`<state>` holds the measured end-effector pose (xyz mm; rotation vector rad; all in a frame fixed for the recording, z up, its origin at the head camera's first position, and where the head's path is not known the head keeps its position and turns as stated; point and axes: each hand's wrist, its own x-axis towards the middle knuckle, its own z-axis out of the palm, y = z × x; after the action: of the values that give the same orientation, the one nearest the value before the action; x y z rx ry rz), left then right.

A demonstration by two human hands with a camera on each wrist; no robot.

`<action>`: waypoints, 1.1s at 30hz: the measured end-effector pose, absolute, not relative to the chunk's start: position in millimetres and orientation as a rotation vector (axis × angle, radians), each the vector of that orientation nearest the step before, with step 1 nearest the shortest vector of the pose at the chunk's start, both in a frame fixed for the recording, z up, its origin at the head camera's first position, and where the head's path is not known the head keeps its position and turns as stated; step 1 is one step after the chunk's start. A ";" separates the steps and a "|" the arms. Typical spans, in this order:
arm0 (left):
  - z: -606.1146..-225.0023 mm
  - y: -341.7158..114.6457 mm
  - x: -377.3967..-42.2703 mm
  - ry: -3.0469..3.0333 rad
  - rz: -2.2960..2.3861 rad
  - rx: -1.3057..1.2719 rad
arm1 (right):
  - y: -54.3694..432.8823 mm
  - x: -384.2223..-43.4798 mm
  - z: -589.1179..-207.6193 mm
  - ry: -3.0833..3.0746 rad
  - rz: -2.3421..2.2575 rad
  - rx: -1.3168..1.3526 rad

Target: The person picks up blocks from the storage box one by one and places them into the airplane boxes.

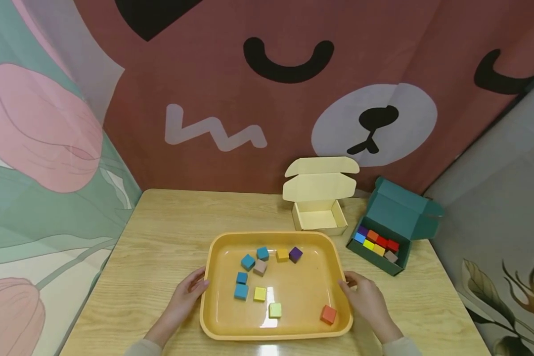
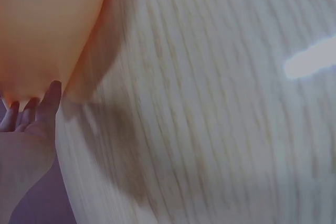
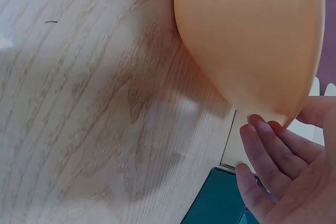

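Note:
An orange-yellow tray (image 1: 302, 333) with rounded corners is held between both hands, its floor dotted with small cubes. My left hand (image 1: 189, 292) grips the left rim, thumb on the edge and fingers beneath; the left wrist view shows its fingertips (image 2: 32, 103) against the tray's outer wall. On the opposite side my right hand (image 1: 366, 297) pinches the right rim, with its fingers (image 3: 273, 148) spread under the wall. Inside lie several blue cubes (image 1: 241, 291), a brownish cube (image 1: 260, 268), an orange-yellow cube (image 1: 282, 255), a purple cube (image 1: 295, 254), a yellow cube (image 1: 260, 294), a pale green-yellow cube (image 1: 275, 310) and a red-orange cube (image 1: 328, 315).
Behind the tray stands an open cream cardboard box (image 1: 320, 230). To its right, an open dark green box (image 1: 378, 261) holds several coloured cubes. The wooden table (image 1: 169, 222) ends at a printed curtain (image 1: 213, 173) at the back.

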<state>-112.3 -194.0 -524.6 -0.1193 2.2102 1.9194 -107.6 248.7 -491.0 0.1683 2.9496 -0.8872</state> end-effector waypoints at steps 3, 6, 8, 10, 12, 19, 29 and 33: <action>-522.0 -191.7 -111.5 2.204 1.911 -0.095 | 249.0 -105.0 -491.1 2.944 -0.882 0.215; -521.3 -186.0 -112.6 2.205 1.909 -0.098 | 252.6 -102.8 -489.1 2.919 -0.881 0.258; -520.8 -182.4 -113.2 2.191 1.922 -0.100 | 255.2 -101.8 -488.3 2.905 -0.880 0.269; -520.8 -178.6 -114.1 2.186 1.943 -0.086 | 258.0 -100.7 -487.9 2.897 -0.883 0.274; -520.8 -174.8 -114.7 2.184 1.955 -0.070 | 261.1 -99.4 -488.3 2.905 -0.879 0.274; -521.9 -162.7 -117.5 2.185 1.970 -0.057 | 271.9 -97.1 -490.2 2.922 -0.856 0.295; -524.1 -157.9 -121.0 2.199 1.924 -0.025 | 276.4 -91.8 -495.6 2.920 -0.958 0.344; -520.7 -161.0 -124.4 2.245 1.833 0.059 | 273.5 -90.1 -500.3 2.889 -1.053 0.379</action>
<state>-124.4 -161.0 -520.7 0.0586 2.2453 1.8326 -90.1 273.5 -500.3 0.3791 2.8886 -1.0532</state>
